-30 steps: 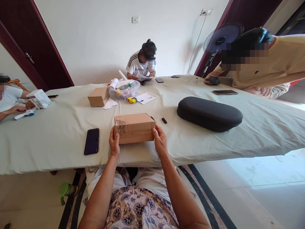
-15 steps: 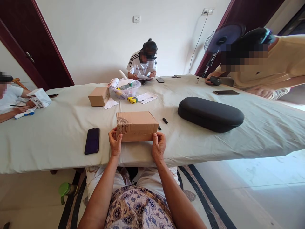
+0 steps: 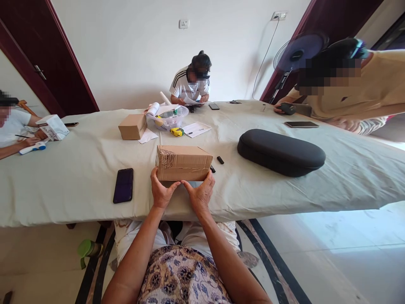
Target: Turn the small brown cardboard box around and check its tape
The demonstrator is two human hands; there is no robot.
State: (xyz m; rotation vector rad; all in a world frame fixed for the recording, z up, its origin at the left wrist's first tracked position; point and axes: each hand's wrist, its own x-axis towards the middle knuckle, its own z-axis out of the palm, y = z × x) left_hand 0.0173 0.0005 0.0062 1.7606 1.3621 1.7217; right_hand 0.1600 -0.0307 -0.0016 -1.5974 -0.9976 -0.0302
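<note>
A brown cardboard box [image 3: 185,164] with dark scribbled lines on its left end is between my two hands, at the near edge of the cloth-covered table [image 3: 79,181]. My left hand [image 3: 162,191] grips its lower left corner, and my right hand [image 3: 200,190] grips the lower right corner. Both thumbs point inward along the bottom edge and nearly meet at the middle. The fingers behind and under the box are partly hidden. Just right of the box lie two small black pieces, one a black stick-like item [image 3: 220,160]. A dark phone [image 3: 123,185] lies to the left.
A black hard case [image 3: 281,152] lies at right. Farther back are a second cardboard box [image 3: 132,126], a plastic basket [image 3: 171,122] of items, a yellow tape measure [image 3: 176,132] and a paper [image 3: 196,129]. Three other people sit around the table. A green-lidded container [image 3: 90,249] stands on the floor.
Both thumbs have slid from the box's front face to its bottom edge and come together. The box is tipped so more of its front face shows.
</note>
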